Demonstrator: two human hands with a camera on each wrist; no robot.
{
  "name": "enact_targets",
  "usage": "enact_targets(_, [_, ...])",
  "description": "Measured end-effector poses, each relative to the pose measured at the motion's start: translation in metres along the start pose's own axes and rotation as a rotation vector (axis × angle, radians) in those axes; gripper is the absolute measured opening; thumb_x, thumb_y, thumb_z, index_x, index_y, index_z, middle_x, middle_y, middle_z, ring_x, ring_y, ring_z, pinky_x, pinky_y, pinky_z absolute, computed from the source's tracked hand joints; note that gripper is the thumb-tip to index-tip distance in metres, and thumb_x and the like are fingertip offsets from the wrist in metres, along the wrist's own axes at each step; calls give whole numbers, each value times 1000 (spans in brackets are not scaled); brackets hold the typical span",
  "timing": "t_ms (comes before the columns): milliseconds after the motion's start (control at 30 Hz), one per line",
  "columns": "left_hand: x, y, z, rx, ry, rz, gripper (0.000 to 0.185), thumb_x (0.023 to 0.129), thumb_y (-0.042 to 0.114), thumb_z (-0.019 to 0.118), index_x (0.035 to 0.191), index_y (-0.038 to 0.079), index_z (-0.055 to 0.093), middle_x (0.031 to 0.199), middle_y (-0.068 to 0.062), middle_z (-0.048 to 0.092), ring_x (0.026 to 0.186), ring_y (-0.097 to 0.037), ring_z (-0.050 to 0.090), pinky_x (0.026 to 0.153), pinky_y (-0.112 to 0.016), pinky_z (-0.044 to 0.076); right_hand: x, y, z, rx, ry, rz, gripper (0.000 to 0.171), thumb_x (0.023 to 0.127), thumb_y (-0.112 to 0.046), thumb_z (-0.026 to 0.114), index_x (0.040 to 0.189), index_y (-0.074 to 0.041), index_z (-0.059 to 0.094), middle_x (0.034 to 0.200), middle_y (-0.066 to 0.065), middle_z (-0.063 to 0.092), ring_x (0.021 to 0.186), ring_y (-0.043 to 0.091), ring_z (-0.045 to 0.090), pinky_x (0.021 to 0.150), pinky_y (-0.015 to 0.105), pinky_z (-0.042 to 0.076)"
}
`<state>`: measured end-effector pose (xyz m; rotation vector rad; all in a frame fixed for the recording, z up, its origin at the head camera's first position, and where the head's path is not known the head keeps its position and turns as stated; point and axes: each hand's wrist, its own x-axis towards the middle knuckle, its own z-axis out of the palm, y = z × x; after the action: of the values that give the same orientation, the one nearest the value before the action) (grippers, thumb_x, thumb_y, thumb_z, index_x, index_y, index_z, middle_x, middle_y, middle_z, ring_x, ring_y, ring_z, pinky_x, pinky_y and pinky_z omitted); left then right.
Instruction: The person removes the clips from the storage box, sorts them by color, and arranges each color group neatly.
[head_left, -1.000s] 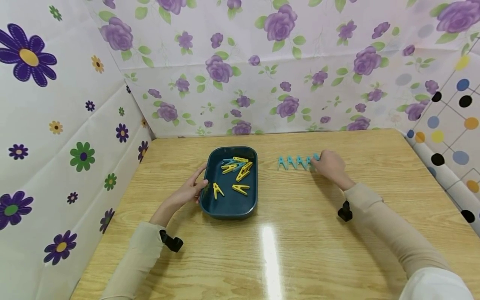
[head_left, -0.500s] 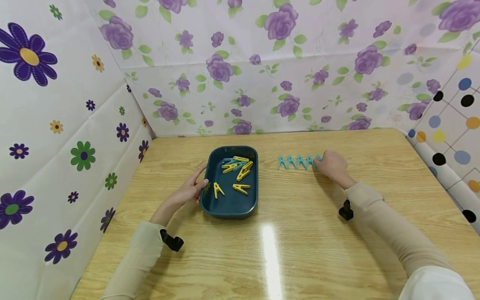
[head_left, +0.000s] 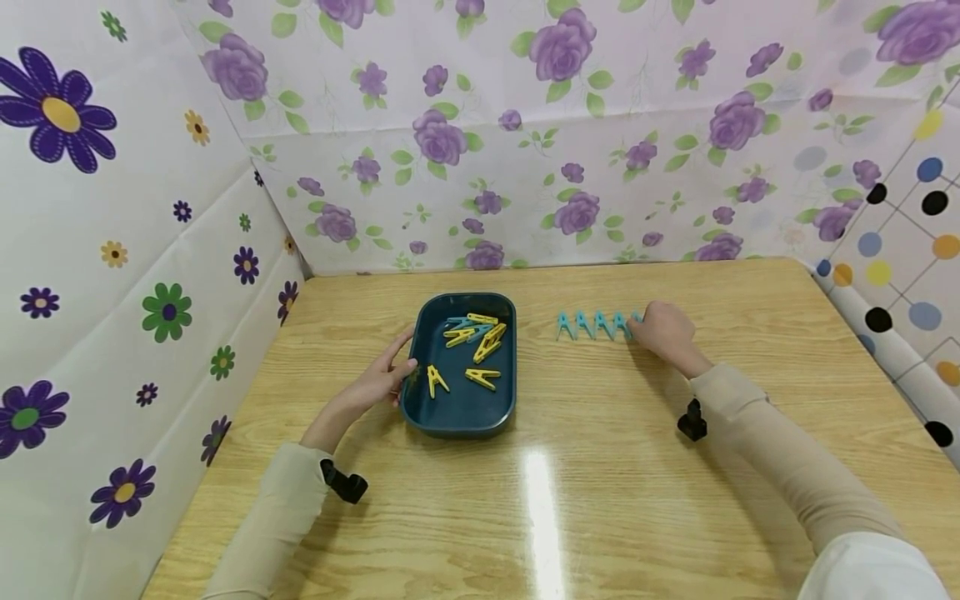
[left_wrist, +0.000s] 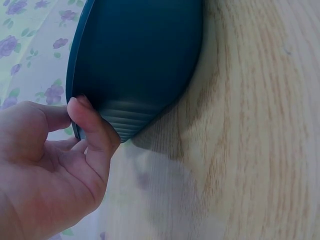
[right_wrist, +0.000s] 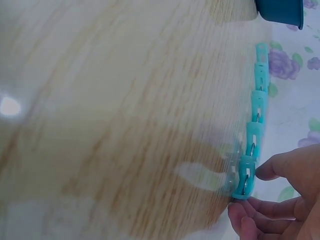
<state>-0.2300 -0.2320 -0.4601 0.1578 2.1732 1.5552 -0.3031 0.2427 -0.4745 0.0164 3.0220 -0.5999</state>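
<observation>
Beige fabric of the left sleeve (head_left: 281,500) is cut off at the head view's bottom. A dark blue box (head_left: 459,432) is pinched at its rim by the left hand (head_left: 378,383); its yellow and blue pegs (head_left: 482,377) are seen only from the head. Past bare table (head_left: 536,367), a turquoise row's end peg (right_wrist: 246,176), mostly hidden from above, is shown at the right wrist, held between thumb and fingertips of the right hand (head_left: 663,332). More wood reaches the flowered cloth (head_left: 577,167).
</observation>
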Motion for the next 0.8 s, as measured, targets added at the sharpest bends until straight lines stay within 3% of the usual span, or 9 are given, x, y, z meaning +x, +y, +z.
enact_targets(533, [0, 0, 0, 21, 2, 17, 61, 106, 24, 39, 156, 32, 7, 57, 3, 38, 48, -14, 43, 50, -30, 44, 1, 1, -1, 11, 0, -9, 53, 95, -24, 47, 43, -17, 37, 40, -6, 28, 38, 9, 25, 38, 22, 20])
enact_targets(800, [-1, 1, 0, 30, 7, 16, 61, 106, 24, 39, 156, 32, 7, 58, 3, 39, 49, -14, 44, 51, -30, 44, 4, -2, -2, 5, 78, -49, 51, 95, -23, 46, 45, -16, 38, 40, -6, 27, 39, 9, 21, 38, 23, 17])
